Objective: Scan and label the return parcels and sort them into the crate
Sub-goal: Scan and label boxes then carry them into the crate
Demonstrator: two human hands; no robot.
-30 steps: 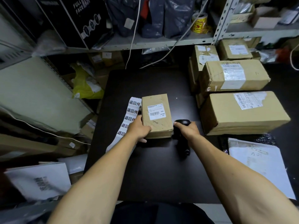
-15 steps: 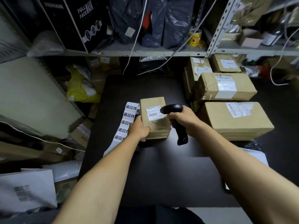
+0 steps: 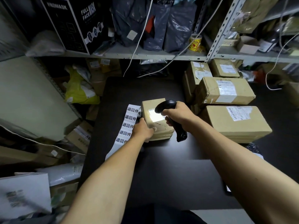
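Cluttered shelves ring the dark tabletop (image 3: 161,167) where, mid-frame, left hand (image 3: 143,129) steadies a small parcel (image 3: 156,125) while right hand (image 3: 177,114) grips the scanner (image 3: 174,120) over its lit label (labelling, crating and stacked boxes (image 3: 234,122) apparently remain).

One small cardboard parcel (image 3: 159,126) lies on the dark tabletop (image 3: 161,167), with one black handheld scanner (image 3: 176,125) over it and one strip of return labels (image 3: 127,126) beside it, five printed labels showing. Four larger cardboard boxes are piled to the right: one (image 3: 234,125), a second (image 3: 226,91), a third (image 3: 225,70) and a fourth (image 3: 198,73). Two hands are in view, the left hand (image 3: 143,130) and the right hand (image 3: 176,114).
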